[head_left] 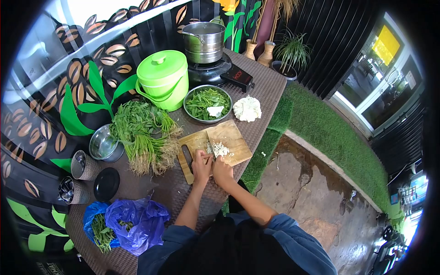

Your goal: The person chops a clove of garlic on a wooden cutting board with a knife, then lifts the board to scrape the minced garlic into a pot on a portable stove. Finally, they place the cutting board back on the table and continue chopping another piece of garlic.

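A wooden cutting board (236, 137) lies on the brown woven-look table, with a heap of finely chopped white pieces (221, 149) on it. My right hand (223, 172) is closed around the handle of a knife (209, 140), whose blade points away from me beside the heap. Just left of it, my left hand (201, 165) is closed near the knife, its fingertips together; what they hold, if anything, is too small to name. Behind the board are a metal bowl of green leaves (207, 103) with a white piece on top and a whole white cauliflower-like head (247, 108).
Rooted greens (146, 133) lie left of the board. Around them stand a green lidded bucket (167, 82), a steel pot (204, 43) on a stove, a metal bowl (104, 144), two utensil holders and a black lid (107, 184). Blue plastic bags (137, 224) with greens sit nearby.
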`<control>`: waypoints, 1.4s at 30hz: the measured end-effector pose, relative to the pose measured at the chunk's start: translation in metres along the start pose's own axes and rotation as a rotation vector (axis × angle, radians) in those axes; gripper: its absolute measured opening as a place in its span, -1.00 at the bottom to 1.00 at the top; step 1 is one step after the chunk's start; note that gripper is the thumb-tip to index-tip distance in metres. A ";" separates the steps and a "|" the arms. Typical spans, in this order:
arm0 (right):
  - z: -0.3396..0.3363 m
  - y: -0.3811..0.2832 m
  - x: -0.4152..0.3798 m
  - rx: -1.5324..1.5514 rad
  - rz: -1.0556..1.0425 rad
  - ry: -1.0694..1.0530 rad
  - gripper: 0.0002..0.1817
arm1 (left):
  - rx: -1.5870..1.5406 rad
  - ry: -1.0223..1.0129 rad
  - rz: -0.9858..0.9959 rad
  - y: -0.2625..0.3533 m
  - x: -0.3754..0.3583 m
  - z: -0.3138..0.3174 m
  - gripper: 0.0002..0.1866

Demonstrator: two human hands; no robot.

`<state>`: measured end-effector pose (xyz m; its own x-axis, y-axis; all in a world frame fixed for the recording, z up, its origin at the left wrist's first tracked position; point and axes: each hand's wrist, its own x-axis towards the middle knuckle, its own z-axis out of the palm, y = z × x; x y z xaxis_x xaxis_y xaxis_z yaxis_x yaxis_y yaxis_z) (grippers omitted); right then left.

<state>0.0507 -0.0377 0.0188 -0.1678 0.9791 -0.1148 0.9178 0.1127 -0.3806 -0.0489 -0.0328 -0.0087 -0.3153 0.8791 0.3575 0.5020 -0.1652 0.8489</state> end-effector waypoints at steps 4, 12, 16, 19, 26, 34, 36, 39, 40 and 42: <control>-0.011 0.004 0.003 0.028 0.007 0.016 -0.68 | 0.026 0.017 0.021 -0.007 -0.001 0.003 -0.63; -0.010 0.015 0.022 0.045 0.042 0.040 -0.66 | 0.016 0.003 0.014 -0.013 -0.002 0.005 -0.68; -0.041 0.063 0.035 0.396 -0.178 -0.144 -0.62 | -0.033 -0.008 0.035 -0.011 -0.004 0.003 -0.73; -0.090 0.067 0.017 0.542 -0.027 -0.282 -0.62 | 0.014 -0.031 0.110 -0.003 -0.005 0.001 -0.74; -0.042 0.079 0.006 0.197 0.073 0.058 -0.56 | -0.110 -0.112 0.099 0.004 -0.003 -0.006 -0.83; -0.053 0.028 0.003 0.069 0.022 -0.057 -0.51 | 0.008 -0.102 0.078 0.013 -0.006 -0.008 -0.87; -0.054 0.032 0.003 0.021 -0.006 -0.043 -0.53 | 0.017 -0.086 0.085 0.015 -0.005 -0.007 -0.88; -0.036 0.030 -0.004 0.012 0.037 0.000 -0.57 | 0.106 -0.057 0.230 0.013 -0.001 -0.008 -0.87; -0.030 0.028 -0.005 0.049 0.112 0.024 -0.58 | 0.081 -0.067 0.219 0.015 -0.002 -0.007 -0.88; -0.026 0.030 -0.001 0.061 0.104 -0.009 -0.55 | 0.073 -0.070 0.249 0.013 -0.002 -0.007 -0.88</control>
<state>0.0881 -0.0308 0.0317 -0.0765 0.9834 -0.1647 0.9070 0.0000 -0.4210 -0.0471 -0.0400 0.0045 -0.1198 0.8446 0.5218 0.6145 -0.3497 0.7072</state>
